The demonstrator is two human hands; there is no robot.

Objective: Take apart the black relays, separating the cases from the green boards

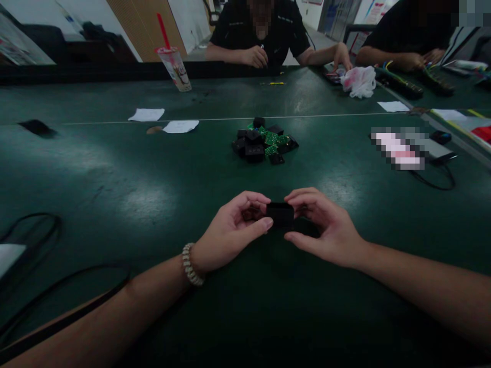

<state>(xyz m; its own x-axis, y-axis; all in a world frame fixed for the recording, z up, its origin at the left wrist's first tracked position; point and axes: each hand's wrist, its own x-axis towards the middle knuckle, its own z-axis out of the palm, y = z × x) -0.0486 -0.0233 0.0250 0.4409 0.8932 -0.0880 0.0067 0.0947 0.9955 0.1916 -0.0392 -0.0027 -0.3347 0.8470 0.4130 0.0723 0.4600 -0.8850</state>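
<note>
A small black box-shaped case [281, 215] is held just above the green table, between my two hands. My left hand [238, 225] pinches its left end, thumb on the near side and fingers at the far edge. At the right end, the fingertips of my right hand [328, 225] touch the far corner, with the thumb close to the lower near edge. What is inside the case is too dark to tell. Beyond my hands lies a pile of black cases [253, 148] mixed with green circuit boards [274, 140].
A cup with a red straw [175, 69] stands far left, near white papers [180, 126]. To the right are a blurred-out pink item [399, 151] and a cable [437, 186]. Across the table sit two people, beside a plastic bag [358, 82]. Black cables [57, 225] lie left.
</note>
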